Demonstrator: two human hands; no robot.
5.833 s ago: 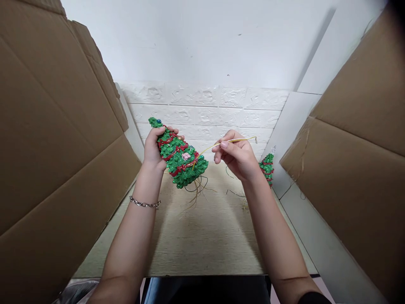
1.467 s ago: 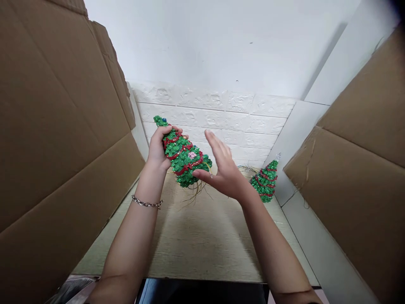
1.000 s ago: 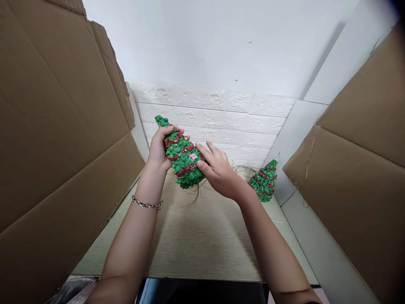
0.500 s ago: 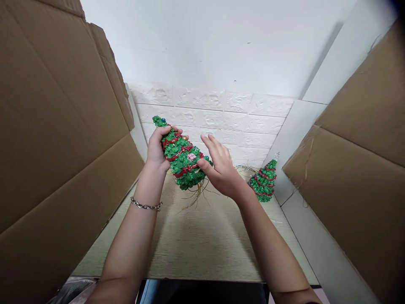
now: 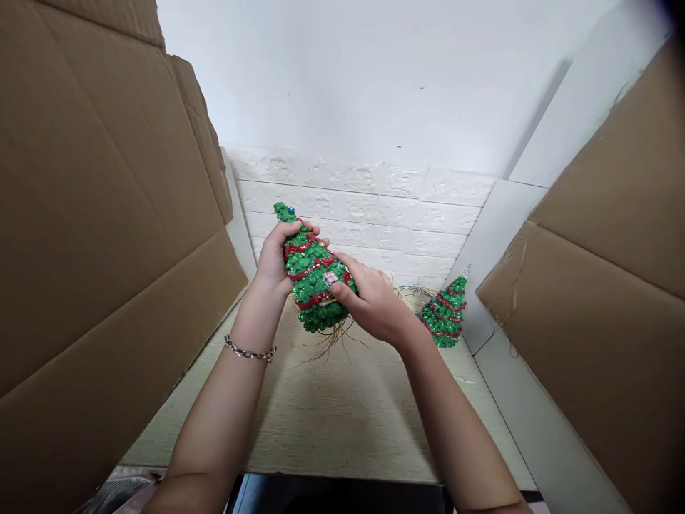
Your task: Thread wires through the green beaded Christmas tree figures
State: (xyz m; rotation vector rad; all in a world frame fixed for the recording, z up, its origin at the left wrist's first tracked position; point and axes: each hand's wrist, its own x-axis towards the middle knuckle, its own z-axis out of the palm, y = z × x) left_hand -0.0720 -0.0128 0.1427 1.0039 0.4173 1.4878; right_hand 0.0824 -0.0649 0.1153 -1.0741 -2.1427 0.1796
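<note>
A green glittery Christmas tree ornament (image 5: 313, 275) with red garlands, a pink gift and a blue ball near its tip is held tilted above the table, tip to the upper left. My left hand (image 5: 278, 255) wraps round its upper part, thumb in front. Around its lower right side closes my right hand (image 5: 374, 296), thumb on the front near the gift; its other fingers are partly hidden behind the tree. Thin gold and dark wires (image 5: 332, 341) trail from under the base. At the right stands a second, similar Christmas tree (image 5: 447, 314) with a clear top.
Tall cardboard panels rise at the left (image 5: 107, 214) and right (image 5: 594, 264). A white brick-pattern wall (image 5: 342, 175) closes the back. Loose wires (image 5: 414, 291) lie beside the second tree on the pale wooden table (image 5: 342, 421).
My right hand has closed from spread fingers onto the lower side of the held tree. The tree and my left hand have shifted slightly right and down in view.
</note>
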